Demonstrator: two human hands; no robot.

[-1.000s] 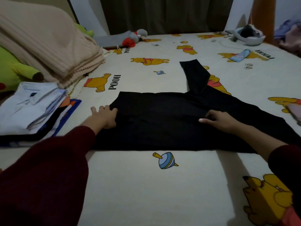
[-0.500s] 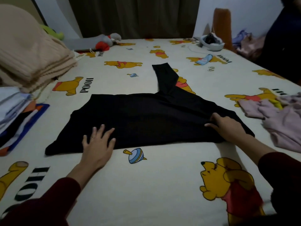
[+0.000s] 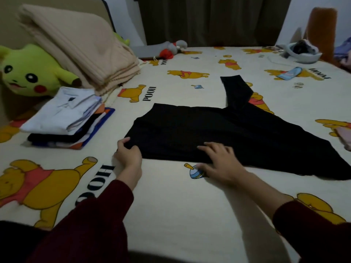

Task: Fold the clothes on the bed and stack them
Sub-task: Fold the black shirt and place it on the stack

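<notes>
We're mid-fold on the black garment (image 3: 218, 133): left hand (image 3: 127, 153) pinches its near corner, right hand (image 3: 221, 162) presses flat, fingers spread; next, carry that corner across

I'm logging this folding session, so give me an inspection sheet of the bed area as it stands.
Surface: bed sheet, cream with a bear print.
Job's things: black garment spread flat, one sleeve pointing away; stack of folded clothes to its left.
Clutter: green plush toy; folded beige blanket; grey plush toy; pale pink cloth at the right edge.
Grippers: left hand pinches the garment's near left corner; right hand rests flat on its near edge.
Cables: nothing seen.
Surroundings: dark curtain.
</notes>
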